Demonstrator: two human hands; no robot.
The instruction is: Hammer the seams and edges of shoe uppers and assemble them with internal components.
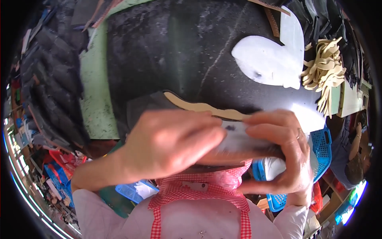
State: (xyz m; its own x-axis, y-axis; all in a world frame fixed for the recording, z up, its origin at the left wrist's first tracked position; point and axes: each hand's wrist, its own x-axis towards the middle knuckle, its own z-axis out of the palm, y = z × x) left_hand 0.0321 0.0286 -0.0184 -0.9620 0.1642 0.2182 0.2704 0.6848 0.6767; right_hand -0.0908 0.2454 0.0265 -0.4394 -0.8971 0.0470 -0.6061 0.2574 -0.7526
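Note:
A beige wavy strip [193, 106] lies along the edge of a dark flat sheet piece [145, 104], in front of me at the near side of the black work surface. My left hand [171, 143] is closed, its fingers bent together and slightly blurred, with the fingertips at the strip. My right hand [288, 149] rests its bent fingertips at the strip's right end, while its thumb is spread well apart below, past the surface's near edge. Between both hands shows a whitish patch [242, 135] with a dark smudge. The hands hide parts of the strip and sheet.
White flat shapes [266, 59] lie at the far right of the black surface [159, 51]. Beside them hangs a bundle of beige strips [326, 67]. Dark sheet pieces [51, 87] are stacked at left, past a green border [93, 95]. A blue basket [321, 149] stands at right.

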